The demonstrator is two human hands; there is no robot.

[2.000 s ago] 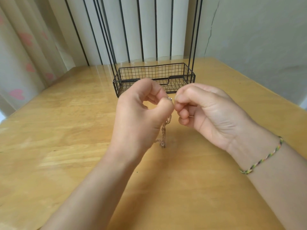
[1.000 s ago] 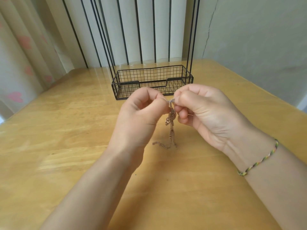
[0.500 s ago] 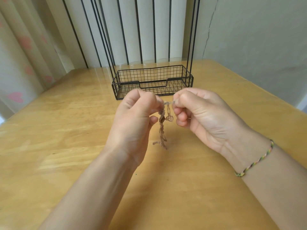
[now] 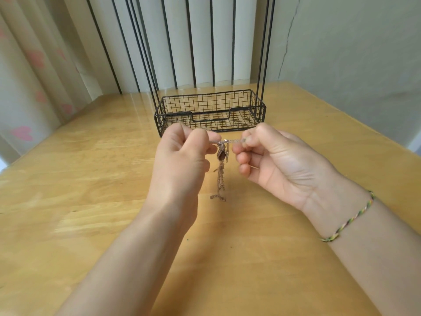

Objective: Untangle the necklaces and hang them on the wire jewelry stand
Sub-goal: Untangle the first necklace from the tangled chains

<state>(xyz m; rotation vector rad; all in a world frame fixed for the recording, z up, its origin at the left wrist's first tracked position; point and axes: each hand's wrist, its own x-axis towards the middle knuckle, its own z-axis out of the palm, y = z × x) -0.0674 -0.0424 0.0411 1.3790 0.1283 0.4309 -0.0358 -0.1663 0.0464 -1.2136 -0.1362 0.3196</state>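
A tangled bunch of thin brownish necklaces (image 4: 220, 176) hangs between my hands, its lower end touching the wooden table (image 4: 91, 201). My left hand (image 4: 182, 160) pinches the chain on the left. My right hand (image 4: 278, 163) pinches it on the right. A short stretch of chain runs taut and level between the fingertips, with a small dark pendant just below it. The black wire jewelry stand (image 4: 209, 110) sits behind my hands, with a mesh basket base and tall uprights that run out of the top of the frame.
A striped curtain and a pale curtain with pink hearts (image 4: 34, 87) hang behind the table at the left. A grey wall (image 4: 353, 53) borders the table on the right. A braided bracelet (image 4: 348, 220) circles my right wrist.
My hands have moved apart, drawing a short piece of chain taut between them. The tangle now hangs straighter and longer below.
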